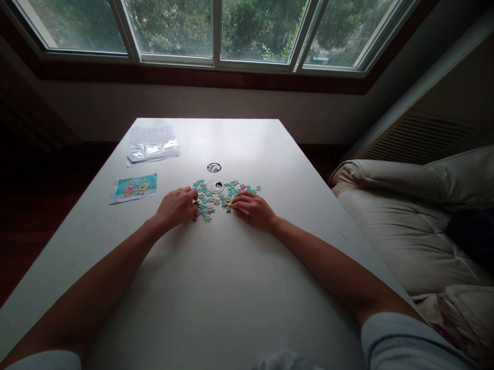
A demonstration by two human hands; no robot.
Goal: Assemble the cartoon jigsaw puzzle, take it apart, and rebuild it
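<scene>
Left hand (176,206) is resting, fingers curled, at the left edge of small teal, yellow and pink jigsaw pieces (206,211); right hand (255,209) is resting, fingers bent, on their right side. Can't tell how closed either grip is, or if it's holding a piece. Pieces are lying mid-table around a round silvery ring (212,190). Glossy white rectangular table (219,290) is also carrying a colourful cartoon picture sheet (134,187) and clear plastic sleeve (153,150), left. Beige padded sofa (396,222) is flanking right; metal-framed sliding window (174,24) is lighting from ahead.

From far I see tabletop (218,284) smooth, softly glossy. Ten o'clock: shiny plastic sleeve (155,149). Nine o'clock: paper picture sheet (134,187). Three o'clock: couch (400,222), creased. Puzzle pieces (207,211): finish I cannot tell.
</scene>
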